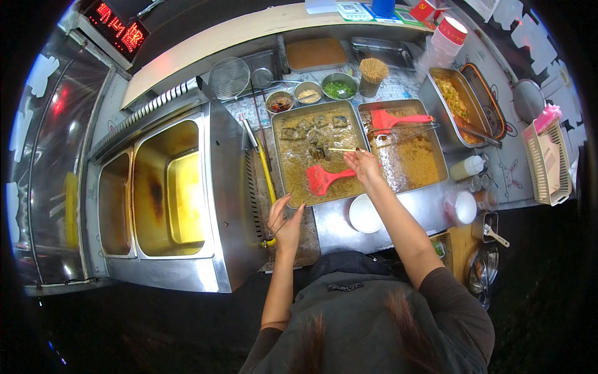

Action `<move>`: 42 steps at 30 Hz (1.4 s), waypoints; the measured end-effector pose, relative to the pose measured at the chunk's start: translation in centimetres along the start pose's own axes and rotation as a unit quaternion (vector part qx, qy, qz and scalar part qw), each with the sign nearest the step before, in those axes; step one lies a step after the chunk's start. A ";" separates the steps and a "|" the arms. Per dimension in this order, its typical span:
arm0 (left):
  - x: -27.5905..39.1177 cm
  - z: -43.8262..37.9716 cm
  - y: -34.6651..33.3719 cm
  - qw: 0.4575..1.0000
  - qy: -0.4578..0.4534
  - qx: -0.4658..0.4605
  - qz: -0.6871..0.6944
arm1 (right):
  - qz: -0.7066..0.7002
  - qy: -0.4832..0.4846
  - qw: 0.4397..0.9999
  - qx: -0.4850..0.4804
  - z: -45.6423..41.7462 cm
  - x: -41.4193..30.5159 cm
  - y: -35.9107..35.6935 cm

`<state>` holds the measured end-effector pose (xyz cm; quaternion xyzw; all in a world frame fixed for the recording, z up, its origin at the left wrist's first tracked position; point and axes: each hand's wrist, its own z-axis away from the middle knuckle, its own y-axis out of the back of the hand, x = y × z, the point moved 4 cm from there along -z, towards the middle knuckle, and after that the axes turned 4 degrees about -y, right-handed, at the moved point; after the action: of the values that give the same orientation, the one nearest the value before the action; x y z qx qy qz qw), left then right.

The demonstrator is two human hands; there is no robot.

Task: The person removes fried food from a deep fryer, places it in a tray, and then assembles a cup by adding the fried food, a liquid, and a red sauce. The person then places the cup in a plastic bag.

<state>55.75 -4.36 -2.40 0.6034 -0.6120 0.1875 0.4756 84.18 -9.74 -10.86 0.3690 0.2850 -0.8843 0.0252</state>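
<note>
Over the right part of a steel tray of brownish sauce [292, 154], my right hand [363, 164] holds a thin wooden skewer [341, 150] that points left, its tip by dark food pieces [319, 145]. Near the tray's front left corner, my left hand [286, 223] has its fingers curled around what looks like a thin metal wire handle; its far end is hard to make out. A red scraper or brush [323, 181] lies in the sauce between my hands. In the tray to the right, another red one [385, 121] rests beside metal tongs or wires [406, 133].
A deep fryer [163, 196] stands at left. Behind the trays are bowls of chopped greens [340, 87] and toppings, and a holder of skewers [373, 72]. A white bowl [366, 213] sits in front. A deep steel container of food [451, 100] and stacked paper cups [446, 42] stand at right.
</note>
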 end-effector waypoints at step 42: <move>0.4 0.9 2.3 0.999 0.026 0.030 0.012 | 0.007 -0.044 0.999 -0.011 -1.0 2.8 -1.2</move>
<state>53.39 -4.87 -1.70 0.6050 -0.6004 0.2270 0.4711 82.44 -7.74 -12.71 0.3311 0.2909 -0.8963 0.0476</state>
